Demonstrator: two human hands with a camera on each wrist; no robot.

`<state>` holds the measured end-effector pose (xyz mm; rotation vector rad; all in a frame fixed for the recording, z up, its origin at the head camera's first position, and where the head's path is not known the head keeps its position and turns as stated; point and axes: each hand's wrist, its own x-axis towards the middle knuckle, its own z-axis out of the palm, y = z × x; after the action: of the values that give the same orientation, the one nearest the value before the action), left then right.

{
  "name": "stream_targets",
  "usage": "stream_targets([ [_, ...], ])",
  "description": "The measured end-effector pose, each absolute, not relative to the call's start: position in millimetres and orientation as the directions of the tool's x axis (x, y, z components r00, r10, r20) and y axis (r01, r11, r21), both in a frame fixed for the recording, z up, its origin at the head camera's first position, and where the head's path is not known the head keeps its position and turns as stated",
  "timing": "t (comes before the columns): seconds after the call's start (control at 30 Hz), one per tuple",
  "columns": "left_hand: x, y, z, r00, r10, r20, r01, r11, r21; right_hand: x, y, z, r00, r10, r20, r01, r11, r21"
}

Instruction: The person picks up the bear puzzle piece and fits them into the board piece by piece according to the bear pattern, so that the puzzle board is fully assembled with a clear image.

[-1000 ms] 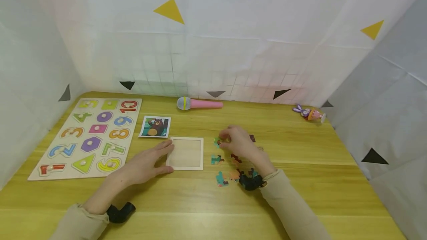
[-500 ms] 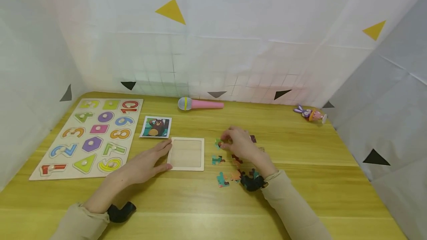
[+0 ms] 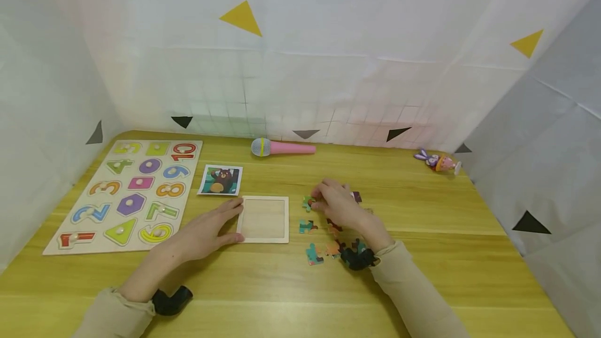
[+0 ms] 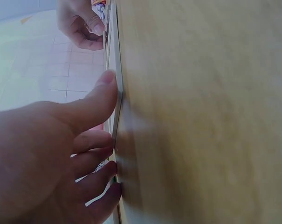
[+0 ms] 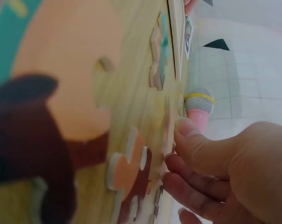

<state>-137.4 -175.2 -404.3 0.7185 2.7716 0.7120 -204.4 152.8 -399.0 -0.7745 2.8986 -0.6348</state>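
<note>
My left hand (image 3: 206,231) lies at the left edge of a shallow wooden puzzle tray (image 3: 286,220), thumb and fingertips touching its rim. In the left wrist view the fingers of the left hand (image 4: 61,149) are spread loosely along that edge. To the right of the tray, my right hand (image 3: 340,203) pinches a green and brown jigsaw piece (image 3: 307,203) between thumb and fingers, low over the table. Several other pieces lie around and under it, including a teal piece (image 3: 308,226) and another teal piece (image 3: 313,254). The right palm and wrist hide some of them.
A bear picture card (image 3: 221,180) lies behind the tray. On the left is a number-and-shape peg board (image 3: 127,197). A pink toy microphone (image 3: 284,147) lies near the back wall, and a purple rabbit toy (image 3: 437,161) at the far right. White sheets border the table.
The view has shifted slightly. Both hands stay nearly in place; the right hand keeps its fingers on the same piece, and the left stays at the tray's edge.
</note>
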Motion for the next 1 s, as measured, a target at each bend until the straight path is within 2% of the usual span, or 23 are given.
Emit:
stream_targets([
  [0.23,-138,-175,-406,-0.861,0.503,-0.072,0.411,0.774,0.482,-203,153,-397,-0.860,-0.508,0.041,-0.466,0.751,-0.468],
  [0.63,-138,-177,-408,-0.859,0.506,-0.079,0.401,0.760,0.511,-204,154,-398,-0.821,-0.565,0.087,-0.544,0.725,-0.423],
  [1.0,-138,-179,-410,-0.859,0.507,-0.074,0.399,0.752,0.525,-199,136,-389,-0.760,-0.620,0.194,-0.634,0.643,-0.430],
])
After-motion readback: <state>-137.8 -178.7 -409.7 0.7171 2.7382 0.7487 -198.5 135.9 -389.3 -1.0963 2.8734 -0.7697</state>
